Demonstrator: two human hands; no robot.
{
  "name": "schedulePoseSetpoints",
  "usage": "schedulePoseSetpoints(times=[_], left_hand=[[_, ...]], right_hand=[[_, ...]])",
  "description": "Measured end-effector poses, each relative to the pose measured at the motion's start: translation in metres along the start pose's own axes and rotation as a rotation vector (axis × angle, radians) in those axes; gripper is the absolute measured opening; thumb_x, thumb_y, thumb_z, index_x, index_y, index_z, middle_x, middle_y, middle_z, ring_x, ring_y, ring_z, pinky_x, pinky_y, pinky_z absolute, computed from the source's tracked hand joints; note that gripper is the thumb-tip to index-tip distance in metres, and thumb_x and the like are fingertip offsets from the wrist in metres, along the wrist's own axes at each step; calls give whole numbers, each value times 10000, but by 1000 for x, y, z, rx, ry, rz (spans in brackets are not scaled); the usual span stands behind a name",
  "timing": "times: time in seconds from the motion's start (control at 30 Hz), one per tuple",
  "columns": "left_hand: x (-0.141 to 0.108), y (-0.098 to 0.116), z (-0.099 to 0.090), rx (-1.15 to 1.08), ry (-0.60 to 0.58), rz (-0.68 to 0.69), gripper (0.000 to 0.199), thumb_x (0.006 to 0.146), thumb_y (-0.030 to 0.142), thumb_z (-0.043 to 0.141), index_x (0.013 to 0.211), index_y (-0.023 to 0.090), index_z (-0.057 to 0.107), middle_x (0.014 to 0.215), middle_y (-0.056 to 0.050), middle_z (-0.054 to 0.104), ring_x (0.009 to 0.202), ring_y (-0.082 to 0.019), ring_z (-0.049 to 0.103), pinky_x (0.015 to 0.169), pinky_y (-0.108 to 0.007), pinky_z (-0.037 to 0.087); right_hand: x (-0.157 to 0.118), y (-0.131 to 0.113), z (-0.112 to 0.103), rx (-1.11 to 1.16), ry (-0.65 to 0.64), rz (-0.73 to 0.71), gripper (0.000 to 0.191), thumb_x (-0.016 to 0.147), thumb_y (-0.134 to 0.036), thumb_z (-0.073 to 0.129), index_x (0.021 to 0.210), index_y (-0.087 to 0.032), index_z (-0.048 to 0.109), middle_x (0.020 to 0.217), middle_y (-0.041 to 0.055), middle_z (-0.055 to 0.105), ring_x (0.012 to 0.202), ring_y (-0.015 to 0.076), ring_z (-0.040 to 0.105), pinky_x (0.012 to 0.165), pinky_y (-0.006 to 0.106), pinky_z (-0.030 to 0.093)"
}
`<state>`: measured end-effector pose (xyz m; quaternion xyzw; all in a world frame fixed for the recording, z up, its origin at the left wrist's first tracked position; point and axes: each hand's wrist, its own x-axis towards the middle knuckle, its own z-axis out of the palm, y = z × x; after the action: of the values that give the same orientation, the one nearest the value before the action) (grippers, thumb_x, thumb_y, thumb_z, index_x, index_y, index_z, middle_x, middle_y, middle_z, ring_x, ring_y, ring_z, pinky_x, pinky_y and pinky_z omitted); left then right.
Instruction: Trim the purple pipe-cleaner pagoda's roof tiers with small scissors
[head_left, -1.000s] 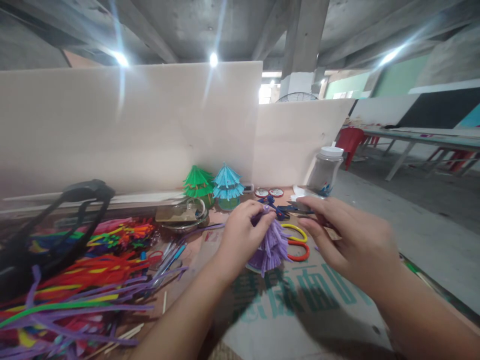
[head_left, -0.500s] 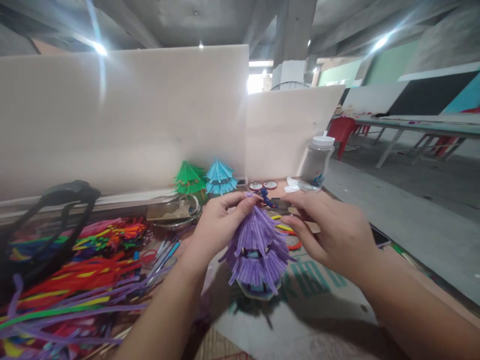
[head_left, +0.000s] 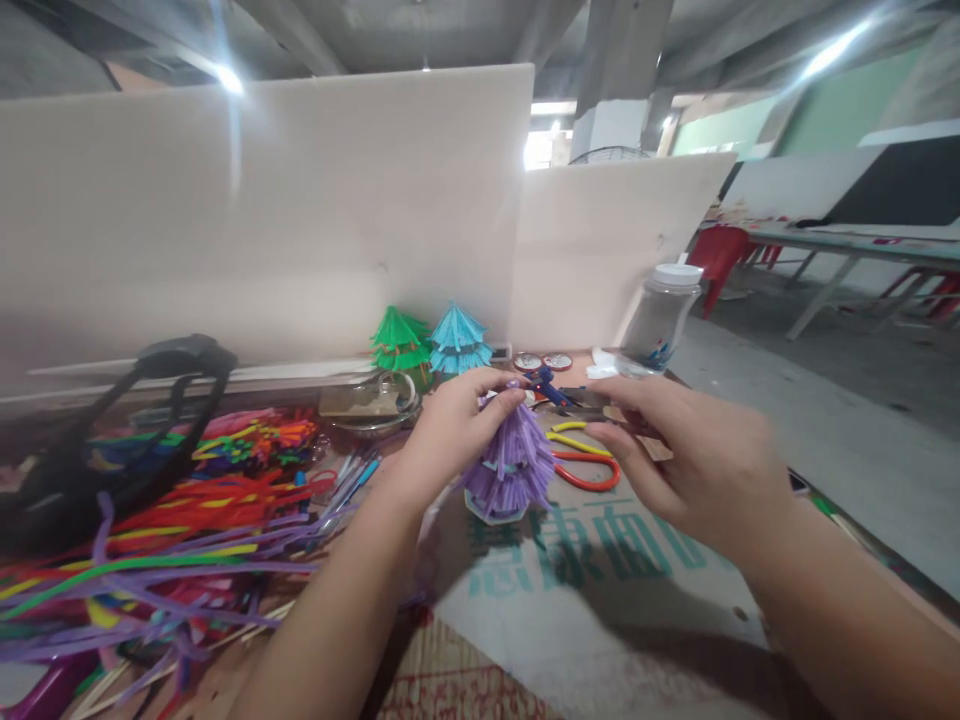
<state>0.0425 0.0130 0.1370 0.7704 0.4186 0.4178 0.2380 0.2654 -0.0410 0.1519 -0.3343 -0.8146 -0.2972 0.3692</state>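
Note:
My left hand (head_left: 469, 420) pinches the tip of a purple tiered, tree-shaped craft (head_left: 517, 450) made of fuzzy strips. The craft is upright over a printed sheet, its pale base showing at the bottom. To its right, my right hand (head_left: 697, 460) hovers with thumb and index finger apart; I see nothing between them, and its other fingers are partly hidden. Beneath and beside those fingertips are a tool with red and yellow looped handles (head_left: 589, 484) and a small dark-blue glue gun (head_left: 551, 385).
Green (head_left: 400, 340) and blue (head_left: 459, 340) tiered crafts stand at the back by a white board (head_left: 300, 220). Colourful pipe cleaners (head_left: 187, 510) and a black strap-like frame (head_left: 187, 355) lie left. A clear jar (head_left: 664, 315) stands back right; a glass dish (head_left: 367, 425) sits behind my left hand.
The purple craft has moved away from me and looks smaller, and more of the printed sheet shows. My left hand stays on its tip. The view has shifted, and my right hand appears farther right.

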Motion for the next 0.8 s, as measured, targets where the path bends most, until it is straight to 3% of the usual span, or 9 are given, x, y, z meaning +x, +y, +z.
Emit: schedulePoseSetpoints(times=[0.17,0.33,0.53,0.8], left_hand=[[0,4,-4,-12,-8,-12,221,926,276,575,993,172,758,996,-59,785,918,-232,714,858,-325,519],[0,11,-7,-226,54,0,195,904,294,635,971,169,770,985,-50,795,895,-195,716,794,-267,521],[-6,11,-10,-485,82,23,163,905,360,691,979,253,788,999,-3,795,918,-146,706,797,-218,505],[-9,18,-13,-603,90,36,123,889,359,720,930,275,799,907,18,792,867,-111,714,782,-178,520]], right_hand=[[0,2,5,-3,-9,-18,251,988,-321,535,1111,-130,642,908,59,736,712,177,676,596,292,429],[0,3,7,13,-4,-34,308,995,-283,527,1232,-106,609,1103,113,732,904,215,701,730,309,484],[-3,2,5,61,13,-16,218,974,-220,560,1167,-135,616,1070,100,730,895,203,688,732,304,480],[-6,-3,4,119,-50,-25,218,980,-259,550,1178,-181,597,923,31,699,796,180,635,700,310,439]])
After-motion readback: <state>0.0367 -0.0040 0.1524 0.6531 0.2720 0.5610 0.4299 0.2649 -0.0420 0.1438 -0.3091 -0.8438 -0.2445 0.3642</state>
